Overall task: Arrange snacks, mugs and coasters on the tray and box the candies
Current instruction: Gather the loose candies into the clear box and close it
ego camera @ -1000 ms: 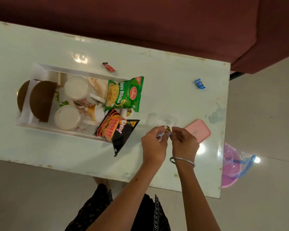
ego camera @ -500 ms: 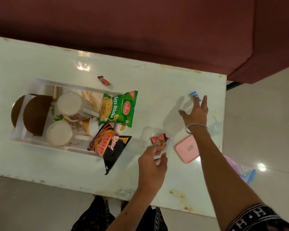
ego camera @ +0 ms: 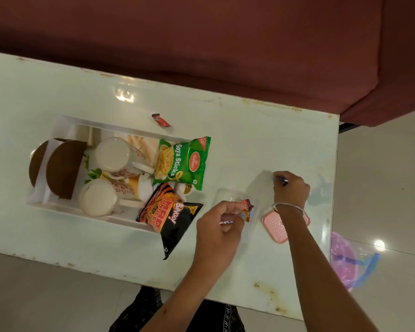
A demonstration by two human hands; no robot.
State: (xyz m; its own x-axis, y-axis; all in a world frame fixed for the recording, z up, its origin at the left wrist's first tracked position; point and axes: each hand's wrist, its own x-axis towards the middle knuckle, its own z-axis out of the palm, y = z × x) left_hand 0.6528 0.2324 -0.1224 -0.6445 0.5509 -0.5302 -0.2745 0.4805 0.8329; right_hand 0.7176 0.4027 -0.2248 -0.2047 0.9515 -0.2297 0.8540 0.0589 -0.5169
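Pale and glossy, your table [ego camera: 249, 144] fills the view, with a maroon sofa [ego camera: 201, 44] along its 12 o'clock edge. Your right hand [ego camera: 291, 189] is curled shut at about 3 o'clock on the table, its fingertips pinching a blue candy [ego camera: 284, 180] of which only a sliver shows. A bangle [ego camera: 288, 205] circles that wrist, and your forearm crosses the pink lid [ego camera: 273, 225] lying flat beneath it. Your left hand [ego camera: 219, 224] sits just to the 9 o'clock side of the lid, fingers bent and pressed onto the near rim of the clear box [ego camera: 233, 196], steadying it. Red-wrapped candies [ego camera: 247, 208] lie in the box, just beyond your fingertips. One more red candy [ego camera: 161, 120] lies loose on the table at 11 o'clock, just past the tray [ego camera: 82, 121]. At 9 o'clock of the box, the tray holds two white mugs [ego camera: 112, 154] side by side, brown coasters [ego camera: 62, 168] at its far left end, and the green snack [ego camera: 182, 162]. The black snack [ego camera: 170, 218] hangs over the tray's near rim onto the table. A pink bag [ego camera: 345, 257] lies on the floor at 4 o'clock.
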